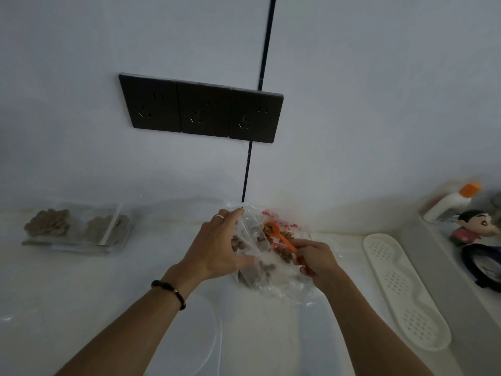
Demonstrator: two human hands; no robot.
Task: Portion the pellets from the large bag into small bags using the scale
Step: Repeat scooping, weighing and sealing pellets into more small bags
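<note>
**Midway through portioning: some bags filled, another being loaded**

A pale tabletop (81, 308) runs back to a white wall carrying a dark triple socket plate (202, 109) at about 12 o'clock. Nearest the camera, a faint round outline of a clear or white disc (214, 337) sits at 6 o'clock between the forearms; it may be the scale, but no display or reading can be made out.

Further in, at the centre, the left hand (219, 248) has its fingers spread and curled around the mouth of a small clear bag (250, 240), holding it open. The right hand (315, 260), just to its 3 o'clock, pinches the handle of an orange spoon (282, 238), whose bowl carries brown pellets (283, 252) and points into the bag mouth. Beneath both lies the large bag (287, 226) with red print, its pellets loose inside.

Beyond, at 9 o'clock near the wall, filled small bags (78, 226) lie together, so I judge several portions already done. The current bag holds some pellets and looks partly filled; weighing and sealing still seem to lie ahead, as does whatever remains in the large bag.

Hard to tell: how many finished bags there are, since they overlap and blur; how much is left in the large bag, as the hands cover it; and whether the small bag rests on anything. At 3 o'clock a white perforated tray (404, 291), a figurine (473, 226) and an orange-capped bottle (452, 202) sit blurred at the edge.
</note>
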